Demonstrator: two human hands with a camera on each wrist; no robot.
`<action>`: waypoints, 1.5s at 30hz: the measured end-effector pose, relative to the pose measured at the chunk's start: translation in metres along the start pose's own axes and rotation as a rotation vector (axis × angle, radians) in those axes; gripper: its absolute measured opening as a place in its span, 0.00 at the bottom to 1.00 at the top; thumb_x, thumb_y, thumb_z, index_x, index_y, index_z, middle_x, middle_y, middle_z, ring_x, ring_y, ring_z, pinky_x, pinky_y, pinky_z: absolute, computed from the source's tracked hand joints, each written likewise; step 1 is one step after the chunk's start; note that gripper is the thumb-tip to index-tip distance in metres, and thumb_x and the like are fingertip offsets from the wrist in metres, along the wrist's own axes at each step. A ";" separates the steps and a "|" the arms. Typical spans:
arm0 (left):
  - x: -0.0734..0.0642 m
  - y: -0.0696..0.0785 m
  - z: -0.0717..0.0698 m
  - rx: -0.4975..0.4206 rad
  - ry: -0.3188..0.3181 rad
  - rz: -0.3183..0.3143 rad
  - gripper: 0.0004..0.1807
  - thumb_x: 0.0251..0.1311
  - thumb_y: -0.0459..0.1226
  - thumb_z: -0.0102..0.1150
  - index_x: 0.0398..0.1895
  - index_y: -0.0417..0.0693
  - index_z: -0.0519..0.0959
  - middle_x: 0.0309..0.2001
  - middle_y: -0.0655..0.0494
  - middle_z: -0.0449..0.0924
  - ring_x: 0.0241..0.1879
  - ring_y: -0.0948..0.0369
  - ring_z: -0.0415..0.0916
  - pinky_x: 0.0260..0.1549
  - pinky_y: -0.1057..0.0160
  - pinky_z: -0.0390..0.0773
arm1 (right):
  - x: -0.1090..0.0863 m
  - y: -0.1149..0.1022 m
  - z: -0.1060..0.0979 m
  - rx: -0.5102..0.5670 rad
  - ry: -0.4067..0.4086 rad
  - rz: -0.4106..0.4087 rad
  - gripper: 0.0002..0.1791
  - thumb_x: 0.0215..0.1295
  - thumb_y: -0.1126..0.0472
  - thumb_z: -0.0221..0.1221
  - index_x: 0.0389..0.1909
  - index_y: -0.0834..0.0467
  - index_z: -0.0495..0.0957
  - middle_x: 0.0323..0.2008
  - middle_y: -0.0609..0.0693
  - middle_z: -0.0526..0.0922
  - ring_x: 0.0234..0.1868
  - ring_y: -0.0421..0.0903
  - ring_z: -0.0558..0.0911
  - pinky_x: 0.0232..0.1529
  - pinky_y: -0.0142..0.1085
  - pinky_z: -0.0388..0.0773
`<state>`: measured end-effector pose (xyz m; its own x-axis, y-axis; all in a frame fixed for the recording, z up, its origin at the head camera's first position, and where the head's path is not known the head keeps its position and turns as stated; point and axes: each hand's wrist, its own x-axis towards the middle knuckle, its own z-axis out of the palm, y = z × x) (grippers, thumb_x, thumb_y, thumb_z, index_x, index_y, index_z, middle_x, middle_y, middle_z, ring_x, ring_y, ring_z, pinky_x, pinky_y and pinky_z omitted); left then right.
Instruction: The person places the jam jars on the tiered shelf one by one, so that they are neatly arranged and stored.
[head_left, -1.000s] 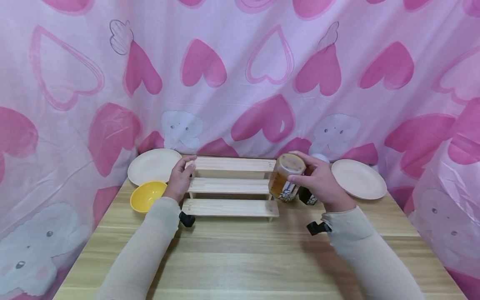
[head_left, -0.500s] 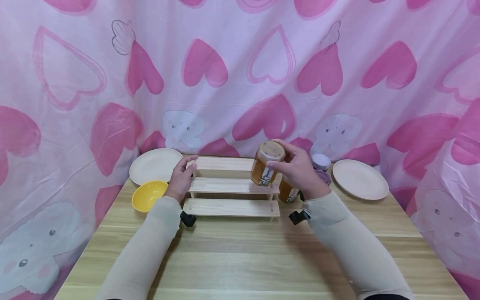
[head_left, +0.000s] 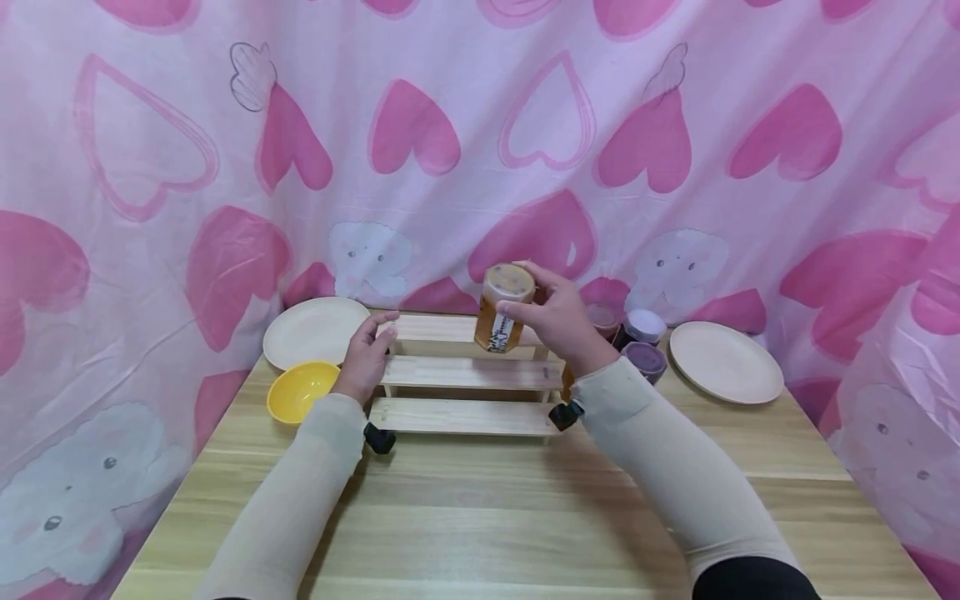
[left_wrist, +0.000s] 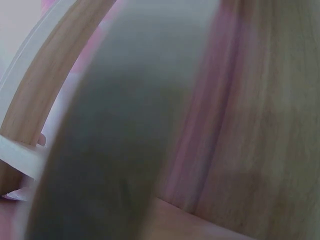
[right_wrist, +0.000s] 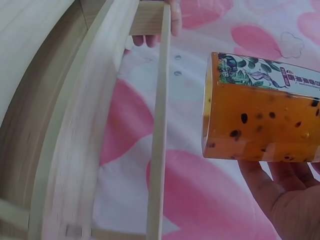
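My right hand [head_left: 562,321] grips a jar of amber passion fruit jam [head_left: 501,310], held tilted over the top step of a three-step wooden shelf rack [head_left: 465,415]. Black seeds and a printed label show through the jar's clear side in the right wrist view, with the fingers [right_wrist: 290,190] wrapped around it. Jar and rack stand apart there. At the rack's upper left end my left hand [head_left: 366,358] holds the top board, its fingers curled over the edge. A blurred board [left_wrist: 120,120] fills much of the left wrist view.
A yellow bowl [head_left: 302,392] and a cream plate [head_left: 315,333] are left of the rack. To its right stand a purple-lidded jar [head_left: 645,360], a white-lidded jar [head_left: 645,325] and others, partly behind my right arm. Another cream plate [head_left: 726,362] lies farther right.
My right hand has carried the jam jar left and up, from beside the rack to over its top step. Jars behind it have come into view. The left hand stays put.
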<state>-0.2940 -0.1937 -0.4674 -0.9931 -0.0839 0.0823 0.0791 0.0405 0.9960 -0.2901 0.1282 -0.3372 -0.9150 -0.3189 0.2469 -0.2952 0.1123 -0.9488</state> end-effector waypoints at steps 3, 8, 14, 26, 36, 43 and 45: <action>0.000 -0.001 0.001 -0.014 -0.009 -0.007 0.22 0.82 0.43 0.48 0.73 0.49 0.72 0.80 0.60 0.62 0.65 0.60 0.59 0.56 0.64 0.65 | 0.006 0.001 0.009 0.007 0.001 -0.010 0.32 0.63 0.57 0.75 0.68 0.46 0.78 0.57 0.53 0.84 0.54 0.50 0.82 0.52 0.38 0.84; -0.001 0.000 0.000 -0.023 0.002 -0.034 0.22 0.82 0.43 0.48 0.74 0.50 0.71 0.80 0.60 0.61 0.65 0.60 0.59 0.54 0.64 0.66 | 0.018 0.001 0.026 0.018 -0.013 -0.008 0.31 0.63 0.56 0.76 0.67 0.45 0.79 0.56 0.51 0.83 0.54 0.49 0.81 0.55 0.41 0.83; -0.001 -0.001 -0.001 -0.005 0.005 -0.020 0.22 0.82 0.44 0.49 0.73 0.51 0.72 0.79 0.59 0.63 0.64 0.60 0.61 0.55 0.65 0.68 | 0.031 0.000 0.043 0.027 -0.030 -0.028 0.32 0.63 0.54 0.76 0.67 0.46 0.79 0.57 0.49 0.85 0.55 0.49 0.82 0.55 0.42 0.83; 0.000 -0.001 -0.002 -0.020 0.009 -0.017 0.22 0.82 0.44 0.49 0.73 0.49 0.72 0.78 0.59 0.64 0.63 0.59 0.60 0.53 0.63 0.68 | 0.053 0.005 0.078 0.031 -0.032 0.015 0.38 0.60 0.51 0.78 0.72 0.45 0.76 0.55 0.47 0.85 0.55 0.49 0.81 0.55 0.42 0.82; 0.001 0.001 0.000 0.004 0.000 -0.055 0.22 0.82 0.45 0.48 0.74 0.54 0.71 0.83 0.56 0.58 0.76 0.53 0.55 0.72 0.46 0.62 | 0.064 0.010 0.100 0.006 0.009 0.050 0.41 0.59 0.49 0.78 0.73 0.47 0.75 0.56 0.45 0.84 0.56 0.47 0.81 0.61 0.45 0.80; 0.002 0.002 -0.001 0.004 -0.001 -0.015 0.22 0.82 0.44 0.48 0.73 0.51 0.71 0.82 0.56 0.60 0.81 0.56 0.49 0.78 0.45 0.53 | 0.070 0.007 0.108 -0.032 0.030 0.067 0.36 0.58 0.47 0.78 0.68 0.42 0.78 0.54 0.42 0.85 0.55 0.45 0.82 0.61 0.45 0.80; 0.002 0.002 -0.001 -0.001 0.000 -0.013 0.22 0.82 0.44 0.48 0.73 0.50 0.72 0.82 0.56 0.61 0.80 0.56 0.51 0.77 0.46 0.54 | 0.071 0.007 0.110 -0.032 0.027 0.070 0.37 0.59 0.47 0.78 0.69 0.43 0.78 0.54 0.43 0.85 0.55 0.45 0.82 0.62 0.45 0.80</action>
<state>-0.2959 -0.1944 -0.4651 -0.9940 -0.0840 0.0696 0.0665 0.0385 0.9970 -0.3266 0.0024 -0.3479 -0.9407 -0.2838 0.1858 -0.2386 0.1639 -0.9572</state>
